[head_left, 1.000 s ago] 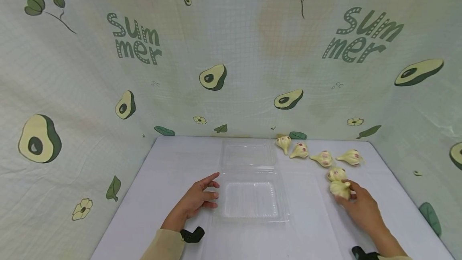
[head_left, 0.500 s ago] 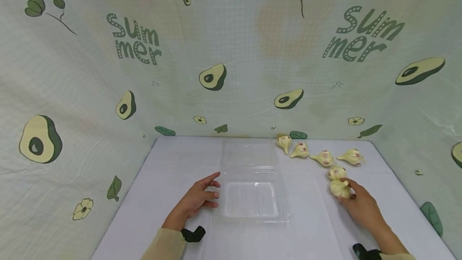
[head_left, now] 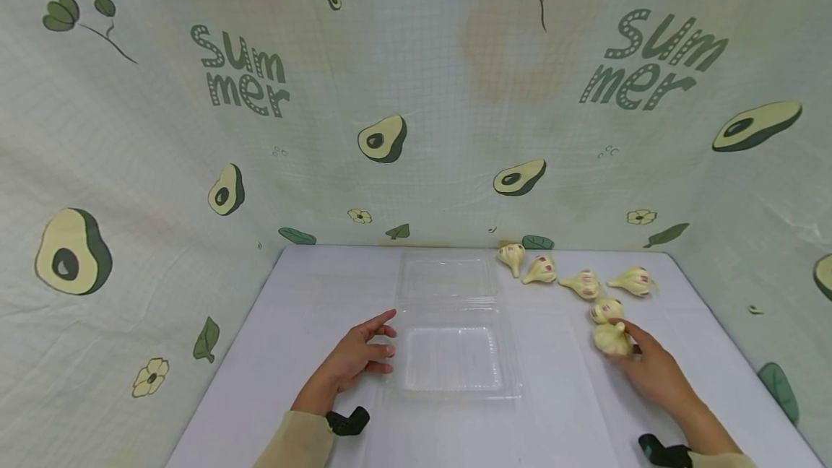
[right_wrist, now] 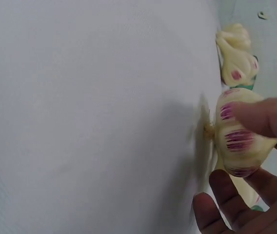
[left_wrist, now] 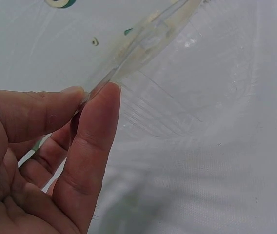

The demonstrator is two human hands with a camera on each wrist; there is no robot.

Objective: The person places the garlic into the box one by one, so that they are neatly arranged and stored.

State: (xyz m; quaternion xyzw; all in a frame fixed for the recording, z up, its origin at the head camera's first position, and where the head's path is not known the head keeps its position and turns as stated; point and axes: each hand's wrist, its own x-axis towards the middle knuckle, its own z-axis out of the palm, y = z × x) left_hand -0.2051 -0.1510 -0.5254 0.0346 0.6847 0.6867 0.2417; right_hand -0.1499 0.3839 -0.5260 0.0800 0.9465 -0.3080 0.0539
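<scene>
A clear plastic clamshell container (head_left: pixel 451 361) lies open on the white table, its lid (head_left: pixel 445 280) folded back toward the wall. My left hand (head_left: pixel 354 356) is at the container's left side. In the left wrist view, its thumb and index finger pinch the thin plastic edge (left_wrist: pixel 99 87). At the right, my right hand (head_left: pixel 656 374) holds a garlic bulb (head_left: pixel 609 340). The right wrist view shows purple streaks on that bulb (right_wrist: pixel 241 139), its root end toward the table and the thumb across its side. Another garlic bulb (head_left: pixel 606 310) sits just behind the held one.
Several more garlic bulbs are spread along the back right, among them one by the wall (head_left: pixel 511 257) and one farther right (head_left: pixel 633 282). A printed cloth (head_left: pixel 442 92) with avocados rises behind the table (head_left: pixel 312 295) and on both sides.
My right index finger has slid slightly farther over the garlic bulb, and the bulb has turned a little. The left hand and the container stay where they were.
</scene>
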